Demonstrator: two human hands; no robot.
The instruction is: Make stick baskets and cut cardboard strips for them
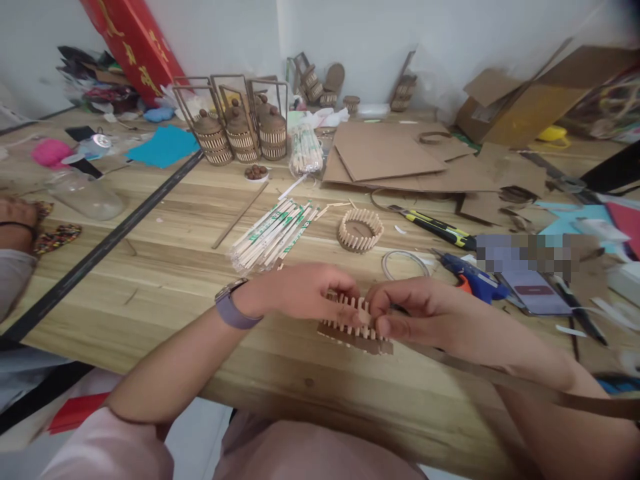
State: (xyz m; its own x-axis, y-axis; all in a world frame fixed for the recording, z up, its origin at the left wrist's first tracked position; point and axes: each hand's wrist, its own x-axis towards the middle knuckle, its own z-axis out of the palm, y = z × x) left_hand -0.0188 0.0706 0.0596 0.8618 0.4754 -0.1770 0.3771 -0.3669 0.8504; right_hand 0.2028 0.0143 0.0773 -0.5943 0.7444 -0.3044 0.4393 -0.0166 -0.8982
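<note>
Close to the table's front edge, a small round basket [353, 337] of upright wooden sticks has a brown strip around its lower side. My left hand [305, 293] wears a watch at the wrist and grips the basket's far left side, fingers over the sticks. On the right, my right hand [430, 313] pinches at the basket's edge with thumb and forefinger. A long brown strip [500, 377] trails from there under the wrist to the right edge. Behind stands a second stick ring [360, 230] on a round brown base.
Bundled wrapped chopsticks [273, 233] lie left of the ring. To the right are a yellow-black cutter [440, 230], a blue glue gun [473, 277] and a phone [535, 287]. Finished lidded baskets [245, 133] and cardboard sheets [390, 153] stand behind. Another person's hand [17, 220] rests far left.
</note>
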